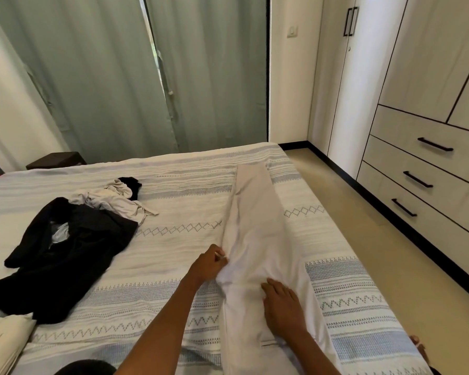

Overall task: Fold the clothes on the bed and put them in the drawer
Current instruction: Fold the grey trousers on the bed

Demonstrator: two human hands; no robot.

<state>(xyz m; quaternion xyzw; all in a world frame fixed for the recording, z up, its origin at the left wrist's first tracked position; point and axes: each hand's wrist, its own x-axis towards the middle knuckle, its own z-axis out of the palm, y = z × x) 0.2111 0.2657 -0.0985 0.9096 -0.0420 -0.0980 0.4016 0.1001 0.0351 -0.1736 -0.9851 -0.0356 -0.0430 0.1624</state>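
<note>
A pair of pale beige trousers lies lengthwise on the right half of the bed, legs laid together and pointing away from me. My left hand pinches the trousers' left edge near the seat. My right hand lies flat with straight fingers on the upper part of the trousers. On the left of the bed a black garment is spread out crumpled, and a light grey garment is bunched beyond it with another small black piece.
A wardrobe with three black-handled drawers, all closed, stands along the right wall across a strip of floor. Green curtains hang behind the bed. A cream pillow lies at the lower left.
</note>
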